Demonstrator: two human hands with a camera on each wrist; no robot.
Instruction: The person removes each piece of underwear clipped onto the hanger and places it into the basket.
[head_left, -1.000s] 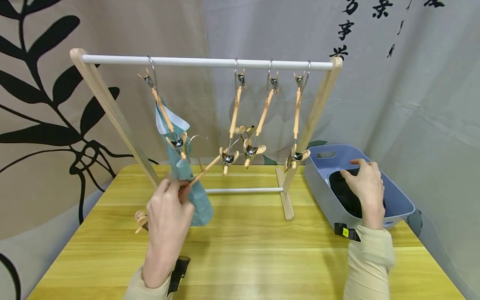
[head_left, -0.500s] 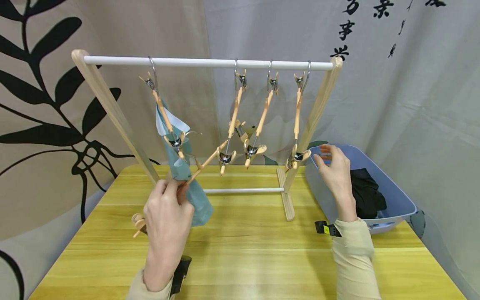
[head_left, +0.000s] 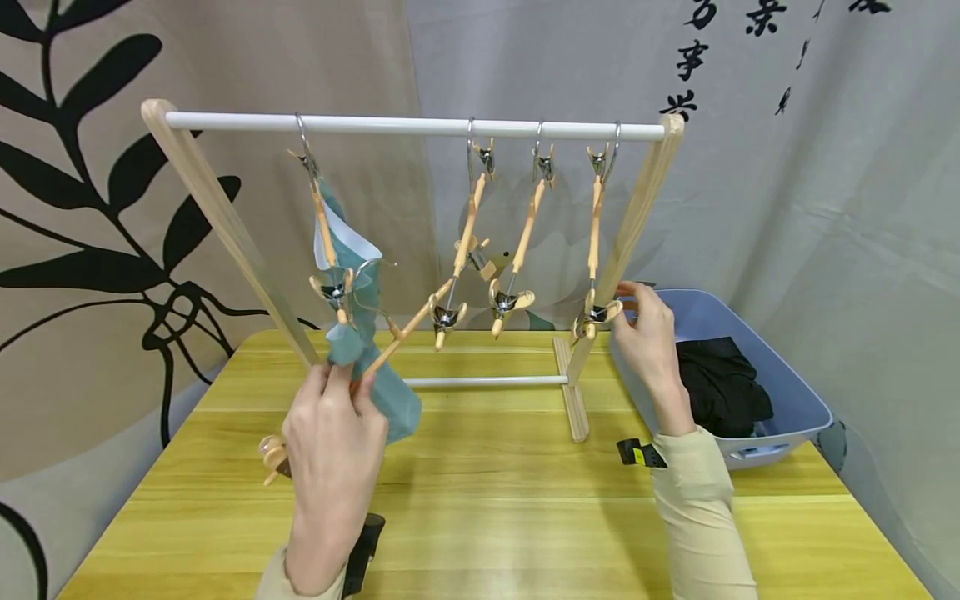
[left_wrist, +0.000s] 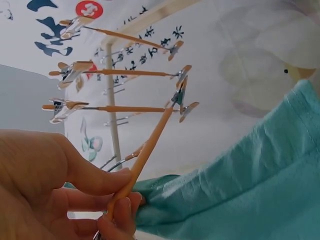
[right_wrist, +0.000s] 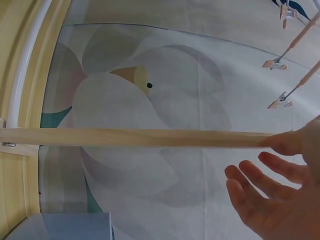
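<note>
My left hand [head_left: 335,446] pinches a wooden clip hanger [head_left: 408,327] near one end, thumb on one side and fingertips on the other. In the left wrist view the hanger [left_wrist: 150,145] slants up and away from the thumb. Right behind it a teal cloth [head_left: 392,400] with a pale-blue part hangs at the leftmost hanger [head_left: 324,225]; its clipping is hard to make out. My right hand [head_left: 651,346] is beside the rack's right post [head_left: 626,225], holding nothing. The right wrist view shows its thumb at the post [right_wrist: 150,137], fingers loosely spread.
Several clip hangers, including the rightmost one [head_left: 596,225], hang from the white rail [head_left: 405,124]. A blue basket [head_left: 795,400] with a black cloth [head_left: 720,387] stands at right. Another wooden clip piece [head_left: 273,454] lies on the table [head_left: 510,517] at left.
My right hand has left the black cloth in the basket and moved left to the rack's post. The left hand's hanger has tilted slightly; the leftmost hanger and teal cloth have swung a little.
</note>
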